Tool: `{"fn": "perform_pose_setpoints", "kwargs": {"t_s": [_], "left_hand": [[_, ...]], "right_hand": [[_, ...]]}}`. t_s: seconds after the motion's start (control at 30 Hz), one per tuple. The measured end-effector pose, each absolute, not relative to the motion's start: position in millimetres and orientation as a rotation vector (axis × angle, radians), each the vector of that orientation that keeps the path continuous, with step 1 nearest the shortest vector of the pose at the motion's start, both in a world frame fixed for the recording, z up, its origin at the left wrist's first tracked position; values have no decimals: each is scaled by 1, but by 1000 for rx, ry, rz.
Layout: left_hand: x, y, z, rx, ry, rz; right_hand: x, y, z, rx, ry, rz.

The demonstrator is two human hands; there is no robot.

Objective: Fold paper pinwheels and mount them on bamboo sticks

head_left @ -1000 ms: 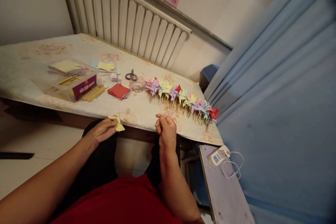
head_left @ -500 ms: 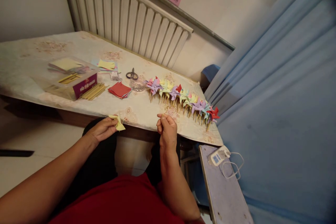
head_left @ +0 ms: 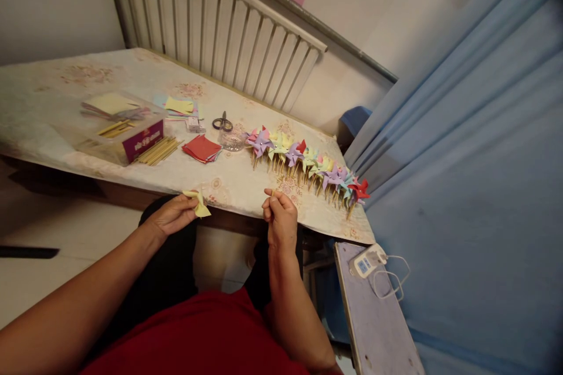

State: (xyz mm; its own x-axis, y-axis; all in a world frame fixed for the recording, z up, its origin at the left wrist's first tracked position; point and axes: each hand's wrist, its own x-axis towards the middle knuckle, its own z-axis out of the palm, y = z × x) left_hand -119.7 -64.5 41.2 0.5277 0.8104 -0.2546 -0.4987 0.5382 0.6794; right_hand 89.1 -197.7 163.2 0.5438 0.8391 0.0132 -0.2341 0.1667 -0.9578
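Observation:
My left hand (head_left: 173, 214) pinches a folded yellow paper pinwheel head (head_left: 202, 207) just in front of the table's near edge. My right hand (head_left: 281, 214) is closed, thumb pressed against the bent fingers, over the same edge to the right. A small yellowish tip shows at its thumb, too small to name. Behind it, a long row of finished paper pinwheels (head_left: 294, 154) on sticks lies across the table. Red paper squares (head_left: 202, 148) sit in a stack beyond my left hand, close to a clear dish of small shiny pieces (head_left: 233, 139).
Left on the flowered tablecloth (head_left: 57, 123) stands a clear box with a purple label (head_left: 143, 140), wooden sticks (head_left: 158, 151) beside it. Scissors (head_left: 223, 122) and yellow-topped paper squares (head_left: 179, 106) lie farther back. A white charger (head_left: 368, 261) rests on a bench at right.
Both hands keep nearly the same place and grip. The whole view has shifted slightly; nothing on the table has visibly moved.

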Motion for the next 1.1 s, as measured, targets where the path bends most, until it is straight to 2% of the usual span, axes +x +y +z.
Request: {"fn": "perform_pose_setpoints", "kwargs": {"t_s": [0.43, 1.1], "left_hand": [[-121, -61, 32, 560, 560, 866], [-122, -59, 28, 606, 567, 858]], "right_hand": [[88, -199, 160, -1172, -623, 789], [92, -199, 149, -1132, -585, 900]]}}
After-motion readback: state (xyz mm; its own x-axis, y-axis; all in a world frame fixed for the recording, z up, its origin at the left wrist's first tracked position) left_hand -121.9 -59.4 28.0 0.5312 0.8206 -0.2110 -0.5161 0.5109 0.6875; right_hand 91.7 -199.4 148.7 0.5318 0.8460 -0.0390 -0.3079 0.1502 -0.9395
